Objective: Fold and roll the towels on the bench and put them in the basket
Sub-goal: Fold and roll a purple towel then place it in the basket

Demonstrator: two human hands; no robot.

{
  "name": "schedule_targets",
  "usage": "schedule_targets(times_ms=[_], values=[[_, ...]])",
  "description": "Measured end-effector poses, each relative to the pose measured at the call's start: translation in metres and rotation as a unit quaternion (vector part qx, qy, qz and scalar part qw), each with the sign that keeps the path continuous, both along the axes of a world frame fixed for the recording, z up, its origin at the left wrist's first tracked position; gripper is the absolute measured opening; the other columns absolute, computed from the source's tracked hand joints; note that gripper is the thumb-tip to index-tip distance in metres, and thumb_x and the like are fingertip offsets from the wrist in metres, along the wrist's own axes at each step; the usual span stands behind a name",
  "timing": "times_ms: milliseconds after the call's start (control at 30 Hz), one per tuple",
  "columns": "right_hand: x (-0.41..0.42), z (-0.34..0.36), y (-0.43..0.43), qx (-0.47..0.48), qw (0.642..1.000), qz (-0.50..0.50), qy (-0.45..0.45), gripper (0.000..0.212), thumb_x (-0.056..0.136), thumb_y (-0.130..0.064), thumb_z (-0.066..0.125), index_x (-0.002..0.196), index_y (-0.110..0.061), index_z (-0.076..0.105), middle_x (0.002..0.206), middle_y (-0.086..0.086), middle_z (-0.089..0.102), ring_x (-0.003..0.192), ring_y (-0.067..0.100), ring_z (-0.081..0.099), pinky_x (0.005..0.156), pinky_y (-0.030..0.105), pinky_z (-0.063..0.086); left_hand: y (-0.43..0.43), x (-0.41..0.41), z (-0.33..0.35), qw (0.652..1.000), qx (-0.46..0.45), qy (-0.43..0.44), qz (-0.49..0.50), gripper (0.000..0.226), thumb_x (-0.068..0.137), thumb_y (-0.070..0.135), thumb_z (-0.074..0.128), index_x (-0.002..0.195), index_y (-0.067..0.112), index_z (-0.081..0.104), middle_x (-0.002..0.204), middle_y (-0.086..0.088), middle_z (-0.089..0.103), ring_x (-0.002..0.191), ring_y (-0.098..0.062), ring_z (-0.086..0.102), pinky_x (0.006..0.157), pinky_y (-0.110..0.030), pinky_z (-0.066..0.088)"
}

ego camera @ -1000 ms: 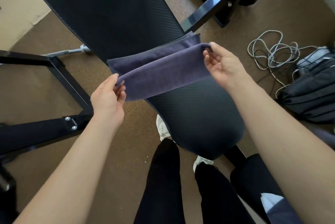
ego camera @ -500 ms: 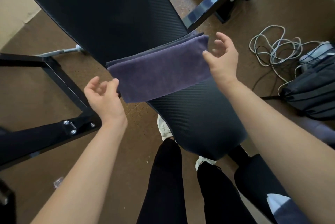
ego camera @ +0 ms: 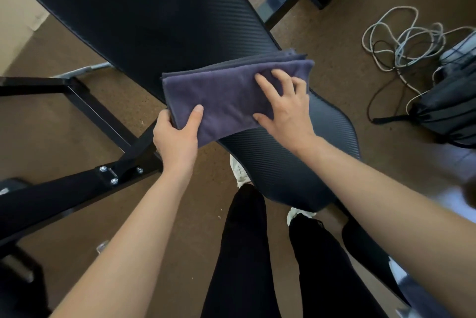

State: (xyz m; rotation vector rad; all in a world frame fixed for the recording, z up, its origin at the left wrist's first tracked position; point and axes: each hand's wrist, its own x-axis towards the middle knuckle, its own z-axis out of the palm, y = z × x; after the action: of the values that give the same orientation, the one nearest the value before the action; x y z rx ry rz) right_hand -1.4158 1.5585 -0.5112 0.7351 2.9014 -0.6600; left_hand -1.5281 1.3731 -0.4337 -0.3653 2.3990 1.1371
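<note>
Both hands back down on the folded towel, left hand pinching its near corner, right hand pressing flat, fingers spread, on the bench.

left hand now gripping towel corner, right hand pressing on top

Soft daylight from the right, edges warped, corners blurred.

Matt cloth towel, ribbed bench
</note>
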Motion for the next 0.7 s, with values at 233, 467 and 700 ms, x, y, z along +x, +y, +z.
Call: schedule_targets(times_ms=[233, 467, 700], values=[[0.077, -0.009, -0.032, -0.188, 0.976, -0.060, -0.087, 0.088, 0.085, -0.031, 0.077, 0.159, -0.027, 0.029, 0.144, 0.002, 0.038, 0.123, 0.027, 0.046, 0.091, 0.046, 0.054, 0.015, -0.014, 0.006, 0.970, -0.016, 0.096, -0.222, 0.020, 0.100, 0.042, 0.065, 0.103, 0.023, 0.072, 0.092, 0.006, 0.070, 0.085, -0.010, 0.067, 0.077, -0.035, 0.059], [0.096, -0.015, 0.005, -0.301, 0.939, -0.151, -0.071, 0.057, 0.092, -0.014, 0.065, 0.146, -0.023, 0.053, 0.117, -0.009, 0.054, 0.103, 0.010, 0.057, 0.099, 0.035, 0.050, 0.046, -0.029, 0.006, 0.932, -0.033, 0.199, -0.302, 0.029, 0.095, 0.045, 0.068, 0.111, 0.022, 0.077, 0.097, 0.004, 0.060, 0.087, -0.007, 0.057, 0.074, -0.024, 0.049], [0.119, -0.029, 0.032, -0.415, 0.880, -0.223, -0.064, 0.036, 0.090, 0.002, 0.063, 0.121, -0.015, 0.069, 0.113, 0.004, 0.072, 0.107, 0.015, 0.068, 0.101, 0.030, 0.053, 0.055, -0.001, 0.009, 0.914, -0.008, 0.247, -0.321, 0.024, 0.095, 0.036, 0.072, 0.105, 0.015, 0.074, 0.093, 0.002, 0.063, 0.080, -0.008, 0.056, 0.071, -0.024, 0.049]])
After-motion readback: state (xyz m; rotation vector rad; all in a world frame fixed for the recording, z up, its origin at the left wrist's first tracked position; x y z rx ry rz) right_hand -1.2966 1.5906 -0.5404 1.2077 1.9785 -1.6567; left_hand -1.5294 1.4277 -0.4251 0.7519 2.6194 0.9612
